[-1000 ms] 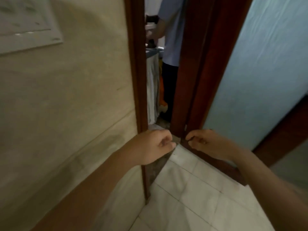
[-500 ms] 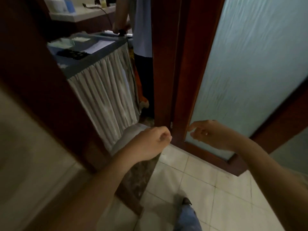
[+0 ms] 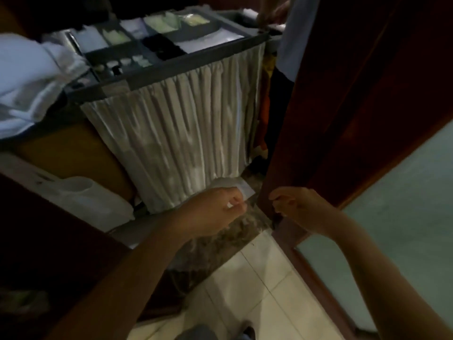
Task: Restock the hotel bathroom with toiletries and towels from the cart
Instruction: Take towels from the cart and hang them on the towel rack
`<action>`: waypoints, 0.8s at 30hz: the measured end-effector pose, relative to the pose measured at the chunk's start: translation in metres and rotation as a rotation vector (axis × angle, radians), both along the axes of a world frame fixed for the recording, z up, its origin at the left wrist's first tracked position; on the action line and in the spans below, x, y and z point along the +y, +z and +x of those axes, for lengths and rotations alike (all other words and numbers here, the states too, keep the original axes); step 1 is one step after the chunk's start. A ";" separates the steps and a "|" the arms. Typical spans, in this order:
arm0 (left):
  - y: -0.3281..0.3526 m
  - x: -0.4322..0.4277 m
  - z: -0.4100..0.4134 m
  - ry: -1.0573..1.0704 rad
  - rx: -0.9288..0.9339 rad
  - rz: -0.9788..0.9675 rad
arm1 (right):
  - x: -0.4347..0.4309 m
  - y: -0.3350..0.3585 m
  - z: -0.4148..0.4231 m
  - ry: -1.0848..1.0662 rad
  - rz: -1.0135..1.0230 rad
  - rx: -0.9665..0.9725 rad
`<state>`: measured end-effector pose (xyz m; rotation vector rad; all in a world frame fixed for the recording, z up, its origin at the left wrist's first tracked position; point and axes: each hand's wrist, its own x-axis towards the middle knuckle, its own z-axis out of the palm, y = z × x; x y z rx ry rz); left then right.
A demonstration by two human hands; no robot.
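Dim light masks the door frame beside your slack, empty right hand; left hand grip curled, contents unclear; a knock seems likely.

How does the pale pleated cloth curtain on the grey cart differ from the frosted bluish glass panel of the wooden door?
The pale pleated cloth curtain hangs in vertical folds; the frosted bluish glass panel is flat. The curtain is cream-white, the glass blue-green. The curtain hangs from the grey cart; the glass sits in a dark wooden door. Both hide what lies behind.
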<state>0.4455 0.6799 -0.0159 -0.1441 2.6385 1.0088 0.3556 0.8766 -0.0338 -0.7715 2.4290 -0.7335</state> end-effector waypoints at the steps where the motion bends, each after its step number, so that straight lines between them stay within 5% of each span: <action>1: 0.000 -0.003 -0.008 0.024 -0.018 -0.006 | -0.007 -0.001 -0.013 0.034 -0.024 -0.012; 11: -0.001 -0.093 -0.078 0.249 0.012 -0.017 | -0.119 0.007 -0.118 0.221 -0.153 -0.063; 24: 0.048 -0.285 -0.181 0.440 0.157 -0.038 | -0.325 0.067 -0.242 0.355 -0.212 0.095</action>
